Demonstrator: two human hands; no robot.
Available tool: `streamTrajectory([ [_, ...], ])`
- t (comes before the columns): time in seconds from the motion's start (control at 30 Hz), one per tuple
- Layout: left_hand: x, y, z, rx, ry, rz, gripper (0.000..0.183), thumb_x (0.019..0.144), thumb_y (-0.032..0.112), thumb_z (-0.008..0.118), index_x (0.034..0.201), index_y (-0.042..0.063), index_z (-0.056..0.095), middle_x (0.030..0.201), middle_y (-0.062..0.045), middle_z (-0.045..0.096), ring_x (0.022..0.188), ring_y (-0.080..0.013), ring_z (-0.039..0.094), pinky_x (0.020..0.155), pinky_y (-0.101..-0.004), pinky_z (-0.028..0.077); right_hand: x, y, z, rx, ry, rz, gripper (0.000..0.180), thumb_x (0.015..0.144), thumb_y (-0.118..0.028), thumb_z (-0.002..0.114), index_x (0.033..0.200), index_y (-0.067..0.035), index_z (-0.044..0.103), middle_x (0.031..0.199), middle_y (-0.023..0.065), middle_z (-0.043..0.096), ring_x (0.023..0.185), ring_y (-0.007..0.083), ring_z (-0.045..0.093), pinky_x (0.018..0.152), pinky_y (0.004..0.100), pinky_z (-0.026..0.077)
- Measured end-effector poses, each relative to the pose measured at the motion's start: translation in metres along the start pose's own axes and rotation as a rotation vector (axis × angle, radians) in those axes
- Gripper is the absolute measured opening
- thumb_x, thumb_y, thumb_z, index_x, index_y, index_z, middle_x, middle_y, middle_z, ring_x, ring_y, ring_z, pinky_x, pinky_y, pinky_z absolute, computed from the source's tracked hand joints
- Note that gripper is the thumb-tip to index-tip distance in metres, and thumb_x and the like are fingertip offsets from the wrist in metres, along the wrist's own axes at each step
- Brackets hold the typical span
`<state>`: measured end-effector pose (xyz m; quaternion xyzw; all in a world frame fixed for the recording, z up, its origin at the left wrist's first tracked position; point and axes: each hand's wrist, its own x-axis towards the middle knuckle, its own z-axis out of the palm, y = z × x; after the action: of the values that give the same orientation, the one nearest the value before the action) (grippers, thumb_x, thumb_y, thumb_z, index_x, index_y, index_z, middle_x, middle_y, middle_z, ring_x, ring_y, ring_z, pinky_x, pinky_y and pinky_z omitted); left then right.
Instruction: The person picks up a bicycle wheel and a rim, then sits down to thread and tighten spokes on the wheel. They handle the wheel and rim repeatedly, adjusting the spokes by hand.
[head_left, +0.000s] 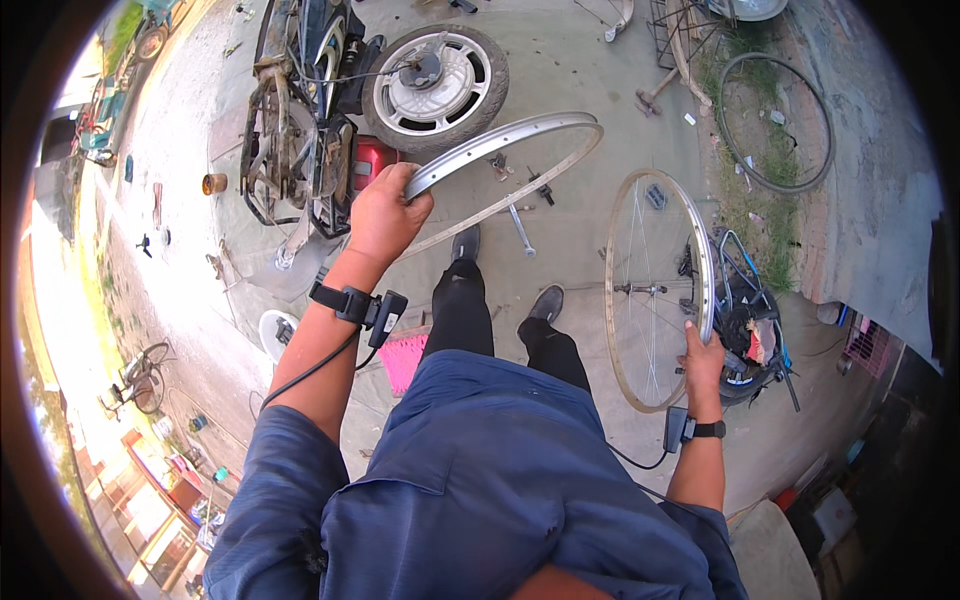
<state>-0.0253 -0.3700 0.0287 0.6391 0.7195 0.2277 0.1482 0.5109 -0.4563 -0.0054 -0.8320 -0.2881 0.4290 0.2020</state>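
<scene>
My left hand (388, 206) grips a bare silver bicycle rim (487, 145), fingers wrapped around its near-left edge. Spoke holes dot this rim, and no hub or spokes show in it. On the other side, my right hand (703, 364) holds the edge of a second bicycle rim (707, 262), which stands nearly upright. Thin spokes (637, 225) and a hub with its axle (640, 289) are inside that one; its spokes look sparse. The two rims are apart. Both wrists wear black straps with small cabled devices.
A partly stripped motorcycle (296, 127) lies ahead left, beside a tyred cast wheel (431, 82). On the floor are a wrench (519, 229), a hammer (654, 94) and a pedal (655, 196). A loose tyre (829, 142) lies right; a pink woven stool (405, 361) stands by my leg.
</scene>
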Motion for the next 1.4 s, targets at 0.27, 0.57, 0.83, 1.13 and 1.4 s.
streamTrajectory([
  [0.27, 0.082, -0.084, 0.061, -0.199, -0.173, -0.221, 0.03, 0.092, 0.025, 0.079, 0.107, 0.002, 0.067, 0.077, -0.009, 0.065, 0.067, -0.0149, 0.054, 0.068, -0.031, 0.05, -0.022, 0.025, 0.037, -0.043, 0.182, 0.094, 0.037, 0.093, -0.034, 0.078, 0.1, 0.0, 0.065, 0.076, 0.0025, 0.058, 0.057, 0.0105, 0.054, 0.048, 0.0286, 0.049],
  [0.57, 0.141, -0.164, 0.139, -0.226, -0.189, -0.178, 0.039, 0.093, 0.034, 0.078, 0.109, -0.001, 0.068, 0.077, -0.012, 0.068, 0.068, -0.0175, 0.058, 0.07, -0.033, 0.052, -0.004, 0.043, 0.082, -0.047, 0.272, 0.115, 0.034, 0.096, -0.038, 0.076, 0.095, -0.009, 0.06, 0.066, -0.0062, 0.045, 0.047, 0.0044, 0.041, 0.046, 0.0245, 0.046],
  [0.83, 0.158, -0.223, 0.169, -0.048, 0.011, -0.068, 0.05, 0.095, 0.039, 0.077, 0.12, -0.003, 0.066, 0.099, -0.017, 0.075, 0.086, -0.0246, 0.07, 0.082, -0.0356, 0.054, 0.02, 0.066, 0.105, 0.217, 0.115, 0.113, 0.032, 0.097, -0.033, 0.075, 0.097, -0.006, 0.059, 0.065, -0.0024, 0.052, 0.049, 0.0066, 0.049, 0.055, 0.026, 0.053],
  [1.13, 0.173, -0.271, 0.173, 0.253, 0.146, 0.016, 0.065, 0.095, 0.043, 0.072, 0.137, -0.006, 0.058, 0.125, -0.025, 0.069, 0.111, -0.0337, 0.069, 0.097, -0.0402, 0.052, 0.041, 0.072, 0.121, 0.542, -0.069, -0.086, 0.045, 0.098, -0.029, 0.074, 0.126, 0.003, 0.062, 0.087, 0.0006, 0.064, 0.07, 0.007, 0.059, 0.063, 0.0233, 0.049],
  [1.4, 0.133, -0.209, 0.214, 0.257, 0.358, 0.173, 0.062, 0.096, 0.036, 0.073, 0.139, -0.006, 0.058, 0.136, -0.029, 0.06, 0.128, -0.0396, 0.056, 0.11, -0.0442, 0.042, 0.049, 0.085, 0.119, 0.465, -0.025, -0.21, 0.045, 0.099, -0.037, 0.071, 0.121, 0.002, 0.066, 0.091, 0.0029, 0.066, 0.078, 0.0102, 0.063, 0.07, 0.0259, 0.052],
])
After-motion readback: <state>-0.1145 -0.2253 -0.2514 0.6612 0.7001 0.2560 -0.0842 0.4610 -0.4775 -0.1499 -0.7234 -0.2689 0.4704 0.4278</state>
